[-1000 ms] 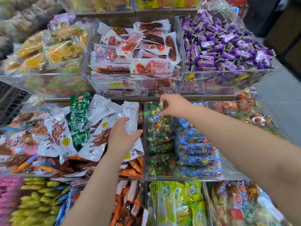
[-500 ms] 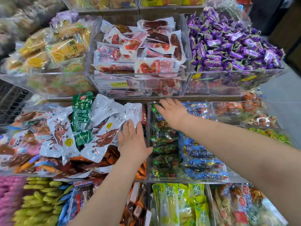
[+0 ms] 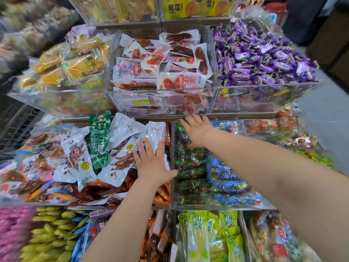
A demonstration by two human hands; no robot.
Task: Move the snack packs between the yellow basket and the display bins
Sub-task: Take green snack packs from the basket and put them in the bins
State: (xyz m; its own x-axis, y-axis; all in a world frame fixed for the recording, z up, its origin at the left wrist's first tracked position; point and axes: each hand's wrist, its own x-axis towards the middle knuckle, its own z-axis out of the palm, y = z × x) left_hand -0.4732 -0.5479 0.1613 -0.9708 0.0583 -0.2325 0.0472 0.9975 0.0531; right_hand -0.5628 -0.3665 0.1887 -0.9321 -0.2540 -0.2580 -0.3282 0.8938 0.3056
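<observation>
Head view looks down on tiered clear display bins [image 3: 190, 206] packed w/ snack packs. Left hand [image 3: 153, 163] lies flat, palm down, fingers spread and straight, on the white pouches [image 3: 120, 161] piled in the middle-row bin left of the divider; its grip is apart, nothing clamped. Fingertips rest on one white pouch [image 3: 156, 133] at the top right of that pile. A green pouch [image 3: 99, 138] lies among the white ones, just left of centre of the pile.

Right hand [image 3: 197, 128] reaches further back into the next bin to the right, palm down, fingers extended w/ tips under the shelf edge above; grip also apart, not closed on any pack. It sits over green packs [image 3: 190, 167], w/ blue packs [image 3: 230, 178] just beside them in the same bin.

Upper row: yellow dried-fruit packs [image 3: 79, 63] at left, red-and-white sausage packs [image 3: 162, 67] in the middle, purple candies [image 3: 264, 57] at right. Lower row, near edge: yellow-green packs [image 3: 207, 237] below the green/blue bin. Yellow basket not seen in frame.
</observation>
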